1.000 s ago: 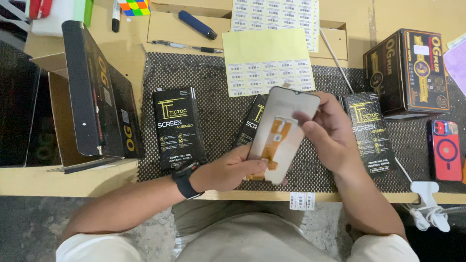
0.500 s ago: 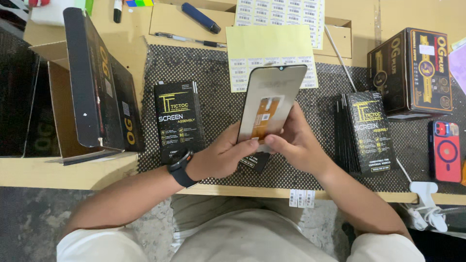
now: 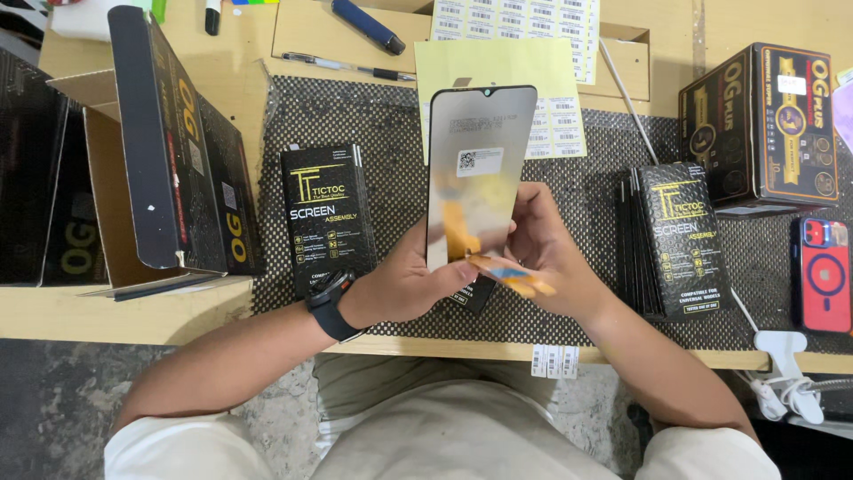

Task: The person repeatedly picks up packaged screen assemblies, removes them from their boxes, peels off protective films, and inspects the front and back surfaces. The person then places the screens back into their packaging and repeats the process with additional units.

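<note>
Both hands [image 3: 480,271] grip screen panel [image 3: 478,169] upright between them, above mat [image 3: 586,191].

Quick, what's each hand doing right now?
Left hand: closed on the lower edge of the screen panel, holding it upright.
Right hand: closed, pinching the orange ribbon cable at the panel's bottom.

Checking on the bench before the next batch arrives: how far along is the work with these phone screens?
Already done, it seems: a stack of black screen boxes stands on the mat at right. In hand: both the left hand and right hand hold a bare screen panel upright, its orange flex cable hanging loose. Left: that panel is unboxed, one black box lies alone at left, and label sheets lie above.
</note>
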